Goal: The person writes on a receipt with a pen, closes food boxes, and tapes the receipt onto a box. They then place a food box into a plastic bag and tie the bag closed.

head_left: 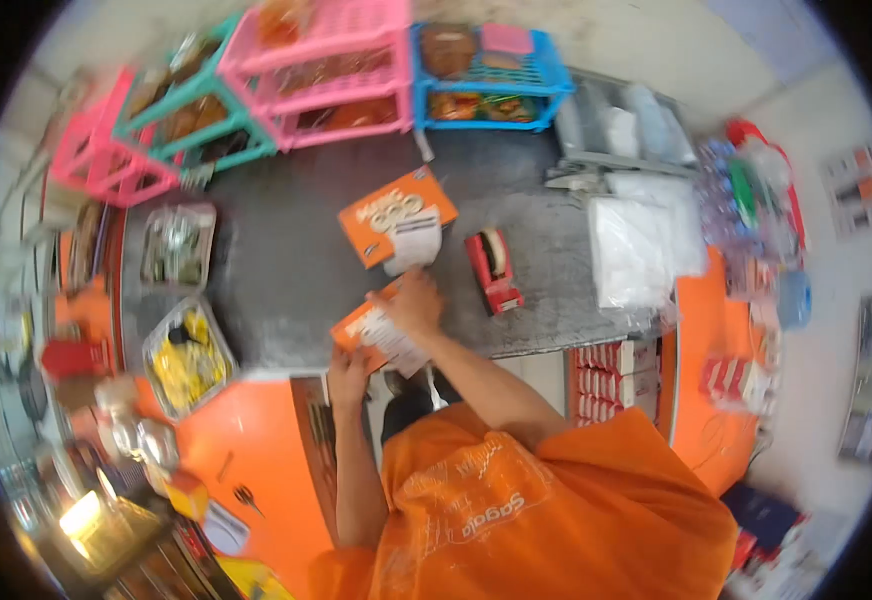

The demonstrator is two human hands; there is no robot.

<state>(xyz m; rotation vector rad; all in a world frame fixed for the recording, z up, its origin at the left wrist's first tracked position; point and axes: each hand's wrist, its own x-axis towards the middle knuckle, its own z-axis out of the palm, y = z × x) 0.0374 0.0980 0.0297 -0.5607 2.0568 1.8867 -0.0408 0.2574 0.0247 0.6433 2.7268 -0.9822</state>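
An orange box (356, 326) with white lettering is tilted at the table's near edge. My left hand (348, 374) grips its lower left corner, thumb and fingers closed on it. Over its upper right side lies my right hand (415, 305), fingers bent and closed against the box and a white paper slip (400, 347) on its face. Motion blur hides the fingertips. Just beyond, a second orange box (376, 222) lies flat, with another white slip (417, 238) across its corner. A red tape dispenser (494, 270) stands to the right of my right hand.
Pink racks (321, 75), a teal rack (196, 110) and a blue rack (491, 80) line the back of the dark table (276, 240). White plastic bags (634, 250) lie at right. On the left stand a clear tray (178, 245) and a tray of yellow items (191, 360).
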